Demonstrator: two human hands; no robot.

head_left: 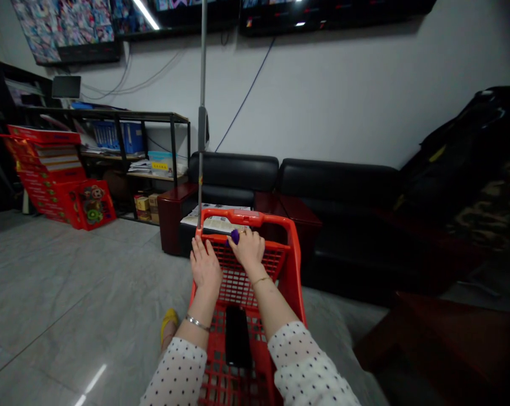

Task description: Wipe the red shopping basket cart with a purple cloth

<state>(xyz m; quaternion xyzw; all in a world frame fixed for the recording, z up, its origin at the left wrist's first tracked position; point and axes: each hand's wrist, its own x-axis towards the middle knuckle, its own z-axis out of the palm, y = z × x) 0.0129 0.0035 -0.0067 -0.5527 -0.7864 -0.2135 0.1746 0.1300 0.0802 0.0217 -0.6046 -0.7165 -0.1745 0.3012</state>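
Below me stands a red plastic shopping cart point(297, 265) with grid walls and a looped handle. My left hand point(206, 265) lies flat against its left upper edge, fingers stretched out. At the top bar of the grid, my right hand point(250, 248) is closed around a small purple cloth point(235, 236), most of it hidden by the fingers. A black phone point(238, 338) lies inside the cart, between my forearms. From the cart's left upper corner a thin grey pole point(203, 73) rises past the top of the view.
Black sofas point(339, 180) with dark red wooden armrests stand behind the cart. A newspaper point(221, 217) lies on the left seat. Left are a shelf point(153, 117) with folders and stacked red boxes point(54, 175). A dark red table point(444, 338) is at right. Screens point(64, 28) hang above.
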